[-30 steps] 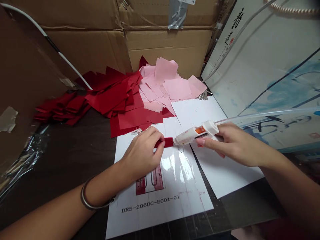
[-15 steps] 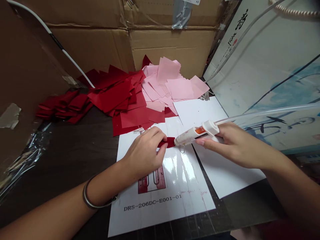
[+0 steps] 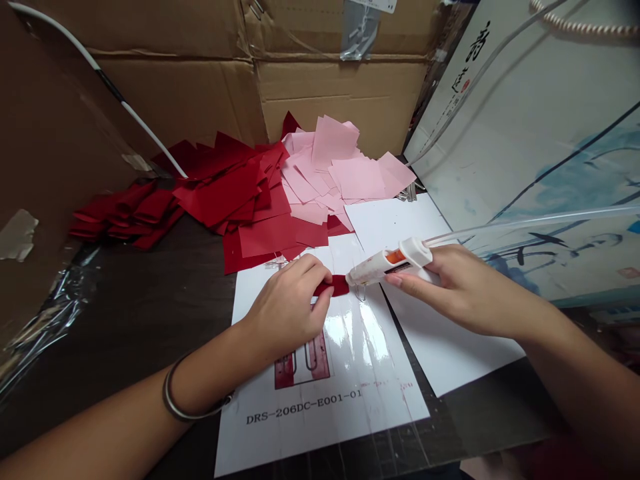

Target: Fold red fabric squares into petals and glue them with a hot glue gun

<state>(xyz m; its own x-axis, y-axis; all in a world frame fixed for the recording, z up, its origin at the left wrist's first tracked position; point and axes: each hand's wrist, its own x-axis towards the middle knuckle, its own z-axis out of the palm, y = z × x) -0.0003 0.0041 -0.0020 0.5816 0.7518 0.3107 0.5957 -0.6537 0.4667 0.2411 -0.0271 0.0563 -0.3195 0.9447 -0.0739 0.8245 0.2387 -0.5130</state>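
My left hand (image 3: 297, 300) pinches a folded piece of dark red fabric (image 3: 341, 285) above a glossy printed sheet (image 3: 320, 440). In my right hand (image 3: 450, 287) is a white hot glue gun (image 3: 387, 261) with an orange part on its body. Its nozzle points left and meets the right end of the red piece, or hovers very close to it. Just below the nozzle, a wire clip (image 3: 361, 292) lies on the sheet. The part of the fabric under my left fingers is hidden, as is the gun's handle inside my right hand.
Behind my hands lie heaps of red pieces (image 3: 225, 193) and pink pieces (image 3: 335, 143). Folded red pieces (image 3: 130, 212) are stacked at left. Metal clips (image 3: 409, 193) sit beside a plain white sheet (image 3: 450, 360). Cardboard walls (image 3: 335, 93) and a painted panel (image 3: 540, 153) surround the dark table (image 3: 135, 320).
The whole view has shifted very slightly. My left hand still pinches the red fabric, and the glue gun's nozzle stays at its right end.
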